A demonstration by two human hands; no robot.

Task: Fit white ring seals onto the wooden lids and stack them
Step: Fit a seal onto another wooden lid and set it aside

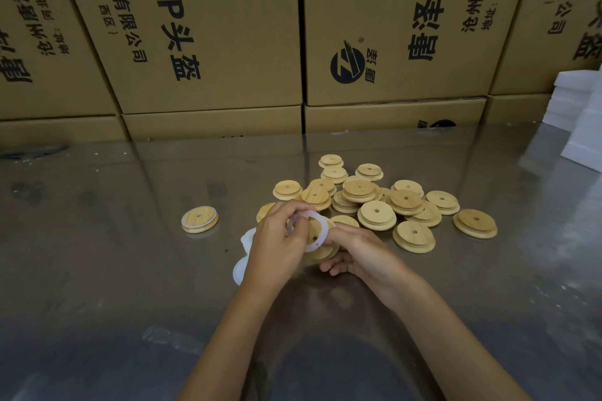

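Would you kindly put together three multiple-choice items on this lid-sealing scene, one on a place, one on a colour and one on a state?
1. Where does the lone sealed lid lie relative to the pile of lids?
A. To its left, apart
B. On top of it
C. To its right, touching

2. What colour is the ring seal in the hands?
A. Black
B. White
C. Red

3. What is the state of the held lid?
A. Lying untouched on the table
B. Stacked on the lone lid
C. Held up between both hands, seal being worked on

Answers:
1 A, it sits alone on the steel table, left of the pile.
2 B, the ring looks pale white against the wood.
3 C, the left hand and right hand both grip lid and seal.
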